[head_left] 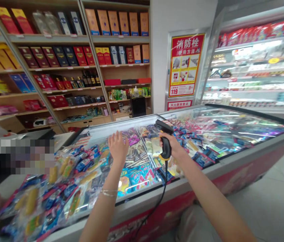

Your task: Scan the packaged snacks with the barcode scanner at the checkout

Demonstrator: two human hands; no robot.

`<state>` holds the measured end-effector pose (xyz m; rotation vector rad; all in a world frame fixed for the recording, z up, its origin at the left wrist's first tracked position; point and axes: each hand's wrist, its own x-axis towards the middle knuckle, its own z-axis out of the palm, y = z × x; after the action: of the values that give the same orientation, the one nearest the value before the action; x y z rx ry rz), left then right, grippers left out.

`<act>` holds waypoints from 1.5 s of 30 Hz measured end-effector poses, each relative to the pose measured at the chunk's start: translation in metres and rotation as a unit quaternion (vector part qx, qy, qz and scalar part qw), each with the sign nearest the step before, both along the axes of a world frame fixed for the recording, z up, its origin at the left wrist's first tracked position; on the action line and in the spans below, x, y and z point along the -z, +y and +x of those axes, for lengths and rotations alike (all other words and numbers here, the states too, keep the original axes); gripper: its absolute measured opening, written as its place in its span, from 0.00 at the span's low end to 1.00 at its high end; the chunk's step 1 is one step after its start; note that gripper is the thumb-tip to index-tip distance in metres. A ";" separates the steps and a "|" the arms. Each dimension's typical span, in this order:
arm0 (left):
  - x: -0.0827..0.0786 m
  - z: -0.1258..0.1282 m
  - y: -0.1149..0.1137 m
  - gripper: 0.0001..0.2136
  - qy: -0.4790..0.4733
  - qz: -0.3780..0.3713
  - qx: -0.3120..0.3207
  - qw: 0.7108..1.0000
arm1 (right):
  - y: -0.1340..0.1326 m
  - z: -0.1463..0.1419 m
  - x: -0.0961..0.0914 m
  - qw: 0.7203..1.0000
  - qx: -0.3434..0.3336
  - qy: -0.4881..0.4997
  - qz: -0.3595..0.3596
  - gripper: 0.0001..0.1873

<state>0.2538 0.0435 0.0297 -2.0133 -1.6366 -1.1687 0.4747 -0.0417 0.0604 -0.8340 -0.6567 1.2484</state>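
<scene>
My right hand (174, 144) grips a black and yellow barcode scanner (166, 146) by its handle, head upward. Its black cord (160, 200) hangs down past the freezer's front edge. My left hand (118, 145) is above the freezer's glass top with fingers stretched out and nothing in it; whether it touches the glass I cannot tell. Below my hands, the chest freezer (194, 183) holds packaged goods, blue packets (142, 174) among them, divided by a white wire rack. Many wrapped packs, some like corn cobs (32, 200), are piled at the left, left of my left hand.
Wooden shelves (70, 68) with boxes and bottles line the back wall. A red fire hydrant sign (186, 65) hangs beside them. A lit display cooler (252, 77) stands at the right. Part of the left side is blurred out near a counter.
</scene>
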 end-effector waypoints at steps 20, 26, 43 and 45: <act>0.067 0.237 0.059 0.32 -0.035 -0.286 0.123 0.950 | -0.016 0.156 0.079 0.979 0.140 0.126 -0.081 0.06; 0.073 0.246 0.063 0.29 -0.021 -0.295 0.120 0.948 | -0.015 0.152 0.080 0.981 0.125 0.088 -0.120 0.09; 0.030 0.145 0.057 0.21 -0.116 -0.167 0.208 0.957 | -0.022 0.124 0.046 0.989 0.106 0.020 -0.098 0.10; 0.023 0.120 0.053 0.22 -0.117 -0.150 0.198 0.962 | -0.022 0.108 0.035 0.992 0.105 0.015 -0.066 0.10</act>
<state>0.3738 0.0961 0.0071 -2.5719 -1.6457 -1.4076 0.5825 -0.0639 0.0253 -0.9669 -0.4528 1.1189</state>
